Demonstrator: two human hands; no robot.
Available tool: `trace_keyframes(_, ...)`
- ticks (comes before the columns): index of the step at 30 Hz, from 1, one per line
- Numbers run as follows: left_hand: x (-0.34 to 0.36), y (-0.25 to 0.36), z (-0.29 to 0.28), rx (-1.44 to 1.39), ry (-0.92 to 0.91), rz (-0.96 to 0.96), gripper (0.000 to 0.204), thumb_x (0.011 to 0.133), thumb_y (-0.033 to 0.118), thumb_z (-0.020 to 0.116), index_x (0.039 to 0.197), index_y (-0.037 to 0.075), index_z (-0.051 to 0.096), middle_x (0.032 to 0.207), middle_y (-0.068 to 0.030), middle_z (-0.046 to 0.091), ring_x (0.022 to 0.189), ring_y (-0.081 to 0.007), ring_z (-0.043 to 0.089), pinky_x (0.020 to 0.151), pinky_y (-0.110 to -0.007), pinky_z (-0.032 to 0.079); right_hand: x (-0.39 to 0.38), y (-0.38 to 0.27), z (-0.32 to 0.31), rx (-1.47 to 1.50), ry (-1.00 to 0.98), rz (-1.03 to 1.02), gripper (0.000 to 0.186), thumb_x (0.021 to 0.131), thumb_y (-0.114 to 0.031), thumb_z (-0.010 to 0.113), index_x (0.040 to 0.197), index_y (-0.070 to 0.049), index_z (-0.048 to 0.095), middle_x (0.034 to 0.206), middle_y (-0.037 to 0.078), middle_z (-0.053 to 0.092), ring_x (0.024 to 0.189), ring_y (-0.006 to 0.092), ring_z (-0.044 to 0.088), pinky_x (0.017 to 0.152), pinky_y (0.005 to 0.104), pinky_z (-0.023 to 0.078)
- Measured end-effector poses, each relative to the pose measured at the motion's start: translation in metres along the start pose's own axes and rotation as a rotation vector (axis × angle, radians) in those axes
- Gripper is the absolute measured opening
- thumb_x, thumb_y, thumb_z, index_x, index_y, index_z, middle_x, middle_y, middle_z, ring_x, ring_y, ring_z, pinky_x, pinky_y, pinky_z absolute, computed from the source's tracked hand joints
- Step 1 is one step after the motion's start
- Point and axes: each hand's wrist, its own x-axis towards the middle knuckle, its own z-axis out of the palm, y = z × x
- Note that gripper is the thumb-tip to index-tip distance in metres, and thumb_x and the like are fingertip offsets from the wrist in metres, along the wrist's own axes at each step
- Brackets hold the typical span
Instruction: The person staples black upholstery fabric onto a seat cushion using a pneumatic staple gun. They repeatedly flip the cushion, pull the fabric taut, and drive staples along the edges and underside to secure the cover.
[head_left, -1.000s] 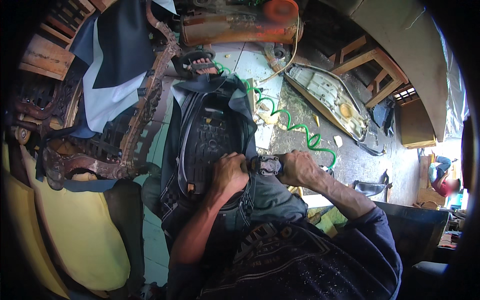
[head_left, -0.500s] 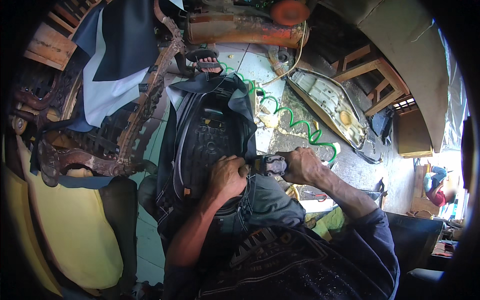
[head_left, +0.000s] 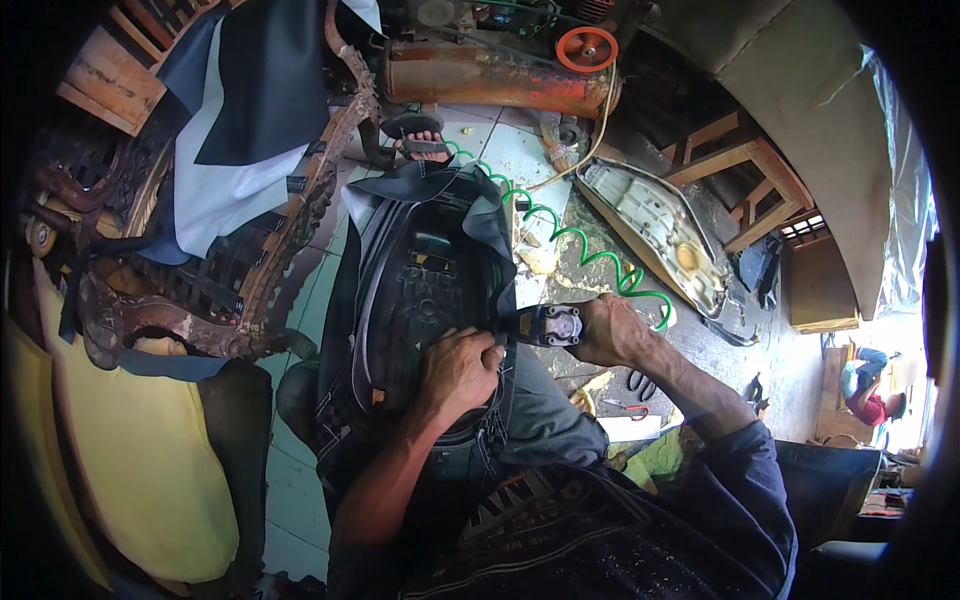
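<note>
An upturned motorcycle seat with a black plastic base lies across my lap. Loose black vinyl cover surrounds its rim and flares out at the far end. My left hand rests over the base's right near side, fingers and thumb pinched on the cover's edge. Just right of it, my right hand grips a pneumatic staple gun. The gun's nose points left at the seat's right rim, close to my left fingertips; whether it touches is hidden. A green coiled air hose runs behind the gun.
Another seat base, pale inside, lies on the floor at right. Scissors lie near my right forearm. A carved wooden chair frame and yellow foam stand at left. An orange tank is beyond; a person in red sits far right.
The staple gun has drawn slightly back from my left hand and tilted. My left hand stays at the rim, a little lower. The whole view has shifted slightly.
</note>
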Motion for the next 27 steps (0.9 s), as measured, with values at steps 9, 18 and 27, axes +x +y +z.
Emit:
trace_keyframes(9,0.000,0.000,-0.004,-0.002,-0.020,0.013,0.021,0.095,0.022,0.069,0.090,0.002,0.070,0.094,-0.0169,0.070,0.094,-0.0410,0.066,0.088,-0.050,0.051,0.007,0.013,-0.002,0.031,-0.066,0.090,0.033,0.079,-0.029,0.075,0.091,0.001,0.073,0.079,0.025,0.073,0.080,0.0420,0.075,0.079,0.0504,0.060)
trace_keyframes(18,-0.002,0.001,0.003,0.022,0.015,0.005,0.020,0.095,0.021,0.068,0.089,0.002,0.069,0.093,-0.0176,0.070,0.094,-0.0413,0.066,0.086,-0.051,0.052,0.023,0.000,-0.009,-0.092,-0.096,0.033,0.030,0.083,-0.025,0.070,0.105,-0.005,0.075,0.087,0.029,0.073,0.090,0.0457,0.074,0.086,0.0549,0.059)
trace_keyframes(27,-0.001,0.002,-0.005,-0.003,-0.009,-0.031,0.023,0.096,0.025,0.068,0.091,0.003,0.070,0.094,-0.0178,0.069,0.095,-0.0420,0.066,0.088,-0.050,0.052,0.020,0.017,-0.017,0.040,0.013,0.039,0.035,0.080,-0.027,0.074,0.097,0.003,0.073,0.082,0.029,0.072,0.083,0.0440,0.074,0.081,0.0512,0.059)
